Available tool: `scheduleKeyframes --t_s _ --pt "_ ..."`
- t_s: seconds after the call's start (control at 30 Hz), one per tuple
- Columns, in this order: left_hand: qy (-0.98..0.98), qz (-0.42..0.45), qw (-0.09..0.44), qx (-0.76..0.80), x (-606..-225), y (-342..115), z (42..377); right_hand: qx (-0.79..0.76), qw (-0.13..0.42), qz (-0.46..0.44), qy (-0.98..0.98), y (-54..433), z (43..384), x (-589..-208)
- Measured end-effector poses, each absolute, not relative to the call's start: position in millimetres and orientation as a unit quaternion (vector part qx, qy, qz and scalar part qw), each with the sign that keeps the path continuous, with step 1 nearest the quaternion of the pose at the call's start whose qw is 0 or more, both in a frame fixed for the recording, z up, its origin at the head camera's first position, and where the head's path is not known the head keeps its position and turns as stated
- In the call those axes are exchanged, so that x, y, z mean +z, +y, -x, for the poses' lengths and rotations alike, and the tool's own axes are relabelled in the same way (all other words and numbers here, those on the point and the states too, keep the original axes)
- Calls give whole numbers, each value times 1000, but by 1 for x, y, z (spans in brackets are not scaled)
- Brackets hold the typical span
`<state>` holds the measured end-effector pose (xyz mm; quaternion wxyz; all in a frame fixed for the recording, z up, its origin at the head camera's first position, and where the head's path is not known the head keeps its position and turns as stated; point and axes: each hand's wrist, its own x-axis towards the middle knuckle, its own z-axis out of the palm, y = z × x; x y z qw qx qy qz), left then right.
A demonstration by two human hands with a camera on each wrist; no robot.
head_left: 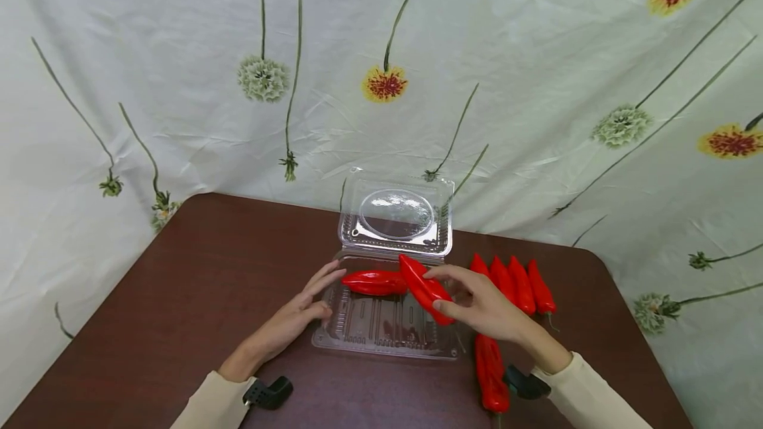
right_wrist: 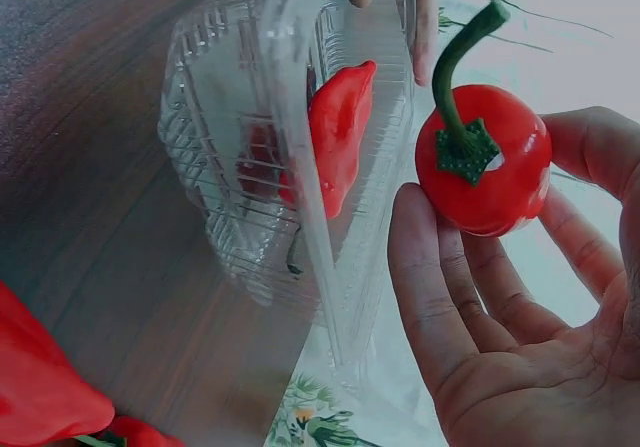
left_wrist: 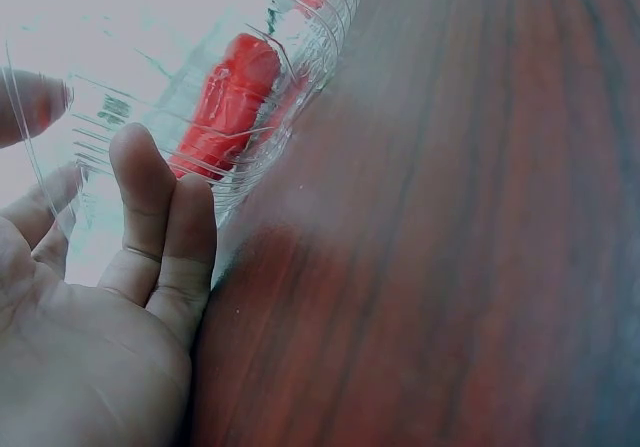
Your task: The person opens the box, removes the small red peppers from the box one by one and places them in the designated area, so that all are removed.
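Note:
A clear plastic clamshell box [head_left: 387,348] lies on the table with its lid [head_left: 396,243] raised at the back. One red pepper [head_left: 374,283] lies crosswise in the rear of its base. My right hand [head_left: 485,303] pinches a second red pepper [head_left: 424,291] between thumb and fingers, held over the right part of the base. Its green stem [right_wrist: 455,77] faces the right wrist camera. At the box's left side, my left hand [head_left: 289,320] touches the rim with extended fingers [left_wrist: 145,192].
Several red peppers [head_left: 523,288] lie in a row right of the box, partly behind my right hand. Another pepper [head_left: 492,379] lies nearer the front, beside the right wrist. A flowered cloth [head_left: 179,51] hangs behind the brown table [head_left: 197,270].

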<state>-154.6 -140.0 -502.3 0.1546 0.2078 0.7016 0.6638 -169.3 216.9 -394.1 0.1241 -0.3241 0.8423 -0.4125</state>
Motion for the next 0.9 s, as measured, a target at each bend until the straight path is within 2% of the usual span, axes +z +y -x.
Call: scheduleKeyframes --t_s 0.43,0.9 --pt "705 -207 154 661 -501 -139 154 -412 89 279 863 237 158 -404" --pt "702 -209 157 662 -501 -140 154 -488 100 234 835 264 139 -420"
